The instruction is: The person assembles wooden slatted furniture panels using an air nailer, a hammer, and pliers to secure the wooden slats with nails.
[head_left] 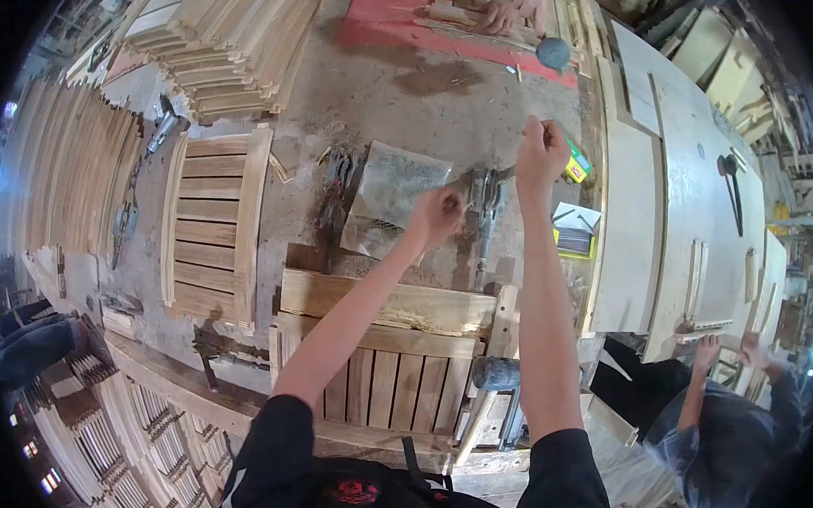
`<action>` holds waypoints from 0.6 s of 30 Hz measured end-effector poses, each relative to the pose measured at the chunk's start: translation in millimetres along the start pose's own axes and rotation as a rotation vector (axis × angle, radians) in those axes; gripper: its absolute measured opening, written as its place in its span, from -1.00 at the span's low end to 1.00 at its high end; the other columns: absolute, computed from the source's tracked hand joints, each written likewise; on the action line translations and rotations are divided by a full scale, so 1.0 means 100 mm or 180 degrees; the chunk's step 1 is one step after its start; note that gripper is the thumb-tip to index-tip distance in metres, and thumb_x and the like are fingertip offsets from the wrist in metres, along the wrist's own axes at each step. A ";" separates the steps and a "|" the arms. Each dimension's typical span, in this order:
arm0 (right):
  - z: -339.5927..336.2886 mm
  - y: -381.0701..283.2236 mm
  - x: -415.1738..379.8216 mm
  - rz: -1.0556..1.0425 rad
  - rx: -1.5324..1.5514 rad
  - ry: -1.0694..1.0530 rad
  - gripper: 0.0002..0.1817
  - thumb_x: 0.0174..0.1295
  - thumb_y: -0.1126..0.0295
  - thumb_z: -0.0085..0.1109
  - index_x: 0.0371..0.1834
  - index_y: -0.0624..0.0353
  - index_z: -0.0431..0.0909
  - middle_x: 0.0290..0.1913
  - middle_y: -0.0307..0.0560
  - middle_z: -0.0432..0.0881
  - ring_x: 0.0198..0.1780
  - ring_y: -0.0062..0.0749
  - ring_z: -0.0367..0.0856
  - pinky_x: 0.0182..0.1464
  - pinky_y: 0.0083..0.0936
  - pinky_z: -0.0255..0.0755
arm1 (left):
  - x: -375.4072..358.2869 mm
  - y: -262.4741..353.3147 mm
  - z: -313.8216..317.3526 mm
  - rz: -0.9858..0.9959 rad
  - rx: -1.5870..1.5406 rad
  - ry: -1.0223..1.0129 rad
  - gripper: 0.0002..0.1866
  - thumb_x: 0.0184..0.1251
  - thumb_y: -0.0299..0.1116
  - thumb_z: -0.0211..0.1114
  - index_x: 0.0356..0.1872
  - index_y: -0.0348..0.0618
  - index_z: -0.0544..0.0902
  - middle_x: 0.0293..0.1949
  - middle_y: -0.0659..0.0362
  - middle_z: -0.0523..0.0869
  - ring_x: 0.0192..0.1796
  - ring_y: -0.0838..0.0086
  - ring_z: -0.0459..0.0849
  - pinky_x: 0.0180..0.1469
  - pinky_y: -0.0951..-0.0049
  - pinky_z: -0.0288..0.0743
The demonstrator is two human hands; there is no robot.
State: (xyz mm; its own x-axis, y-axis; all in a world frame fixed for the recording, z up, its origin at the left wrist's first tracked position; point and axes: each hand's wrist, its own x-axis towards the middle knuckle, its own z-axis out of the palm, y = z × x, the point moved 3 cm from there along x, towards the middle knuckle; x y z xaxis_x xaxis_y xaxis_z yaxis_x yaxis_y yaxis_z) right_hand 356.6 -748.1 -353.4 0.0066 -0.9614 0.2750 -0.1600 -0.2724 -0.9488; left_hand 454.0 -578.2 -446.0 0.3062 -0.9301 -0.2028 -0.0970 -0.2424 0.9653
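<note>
From where I stood, both of the person's hands were up over the workbench. The left hand [437,214] was curled narrow above the cloudy, flat, clear sheet [399,182], beside the long grey metal tool [487,217]; I could not tell whether it pinched anything. The right hand [542,155] was drawn into a loose fist near the green-and-yellow box [576,162], its contents, if any, hidden from me.

The pale slatted wooden panel [395,387] lay close to the body, below both forearms, with a rough-edged wooden board [381,300] across its far side. The black-headed mallet [495,374] sat at its right side.

Good handling here, I judged, meant a light fingertip hold on anything small, and both wrists kept clear of the metal tool. The rough edge looked likely to splinter, so a hand was better set on smooth faces, with the mallet kept from knocking the slats.
</note>
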 end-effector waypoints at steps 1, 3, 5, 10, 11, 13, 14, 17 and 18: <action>-0.01 0.02 0.00 0.0086 0.0067 -0.0033 -0.71 0.15 0.41 0.18 -0.64 0.30 0.35 -0.70 -0.32 0.20 -0.58 -0.71 0.12 -0.54 -0.54 0.01 | 0.18 0.02 0.11 -0.0049 -0.0087 0.0151 -0.93 0.26 -0.50 0.17 -0.37 -0.30 0.56 -0.56 0.05 0.65 -0.52 0.43 0.66 -0.44 0.44 0.48; 0.00 0.04 0.02 0.0040 0.0110 -0.0068 -0.71 0.18 0.41 0.18 -0.65 0.26 0.37 -0.70 -0.37 0.21 -0.62 -0.75 0.13 -0.58 -0.59 -0.02 | 0.45 0.02 0.24 0.0093 -0.0004 0.0459 -0.92 0.26 -0.49 0.21 -0.36 -0.31 0.57 -0.57 0.05 0.66 -0.53 0.44 0.66 -0.44 0.44 0.49; -0.01 0.04 0.02 -0.0197 0.0047 -0.0069 -0.70 0.24 0.40 0.18 -0.65 0.18 0.41 -0.72 -0.43 0.26 -0.70 -0.82 0.15 -0.64 -0.68 -0.05 | 0.58 0.04 0.31 0.0439 0.0337 0.0758 -0.92 0.23 -0.49 0.23 -0.36 -0.31 0.59 -0.58 0.04 0.66 -0.53 0.41 0.66 -0.43 0.42 0.51; -0.01 -0.02 -0.04 0.0266 0.0317 -0.0061 -0.72 0.17 0.41 0.18 -0.62 0.29 0.40 -0.69 -0.37 0.23 -0.58 -0.73 0.13 -0.54 -0.57 0.00 | 0.66 0.25 0.34 0.0891 0.0508 0.0552 -0.94 0.14 -0.57 0.26 -0.35 -0.31 0.59 -0.56 0.03 0.64 -0.49 0.41 0.66 -0.39 0.44 0.50; -0.01 -0.02 -0.04 0.0282 0.0343 -0.0050 -0.73 0.17 0.41 0.18 -0.62 0.29 0.40 -0.69 -0.38 0.23 -0.58 -0.73 0.13 -0.54 -0.57 0.00 | 0.67 0.27 0.34 0.0904 0.0367 0.0482 -0.93 0.12 -0.58 0.26 -0.35 -0.32 0.59 -0.56 0.02 0.64 -0.48 0.41 0.66 -0.39 0.44 0.50; -0.01 -0.02 -0.04 0.0241 0.0262 -0.0062 -0.73 0.18 0.41 0.18 -0.61 0.29 0.41 -0.69 -0.37 0.25 -0.58 -0.73 0.13 -0.53 -0.57 0.00 | 0.68 0.29 0.33 0.0883 0.0343 0.0439 -0.93 0.12 -0.60 0.26 -0.35 -0.33 0.58 -0.55 0.01 0.63 -0.48 0.43 0.63 -0.38 0.43 0.49; -0.02 -0.01 -0.03 0.0214 0.0217 -0.0074 -0.73 0.18 0.41 0.18 -0.61 0.29 0.41 -0.69 -0.37 0.25 -0.58 -0.74 0.14 -0.53 -0.58 0.01 | 0.69 0.30 0.33 0.0873 0.0324 0.0425 -0.92 0.11 -0.60 0.26 -0.36 -0.34 0.58 -0.55 0.00 0.62 -0.48 0.44 0.62 -0.38 0.43 0.49; -0.02 0.04 -0.01 0.0211 0.0263 -0.0115 -0.74 0.18 0.41 0.17 -0.60 0.29 0.42 -0.69 -0.36 0.27 -0.57 -0.73 0.14 -0.53 -0.57 0.02 | 0.68 0.37 0.29 0.1075 0.0486 0.0335 -0.93 0.12 -0.62 0.24 -0.37 -0.34 0.55 -0.54 -0.03 0.59 -0.50 0.39 0.58 -0.38 0.41 0.47; -0.03 0.06 -0.01 0.0208 0.0255 -0.0105 -0.74 0.19 0.41 0.17 -0.60 0.29 0.42 -0.69 -0.36 0.27 -0.57 -0.74 0.14 -0.53 -0.58 0.02 | 0.69 0.40 0.28 0.1081 0.0522 0.0243 -0.95 0.12 -0.62 0.22 -0.38 -0.35 0.56 -0.50 -0.07 0.62 -0.44 0.25 0.61 -0.34 0.34 0.49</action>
State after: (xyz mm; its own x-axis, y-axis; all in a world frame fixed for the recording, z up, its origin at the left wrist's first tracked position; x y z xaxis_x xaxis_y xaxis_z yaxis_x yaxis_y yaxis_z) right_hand 352.9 -748.7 -359.2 0.0315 -0.9776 0.2080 -0.0817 -0.2099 -0.9743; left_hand 444.5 -659.4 -426.4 0.2995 -0.9434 0.1427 -0.3533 0.0292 0.9350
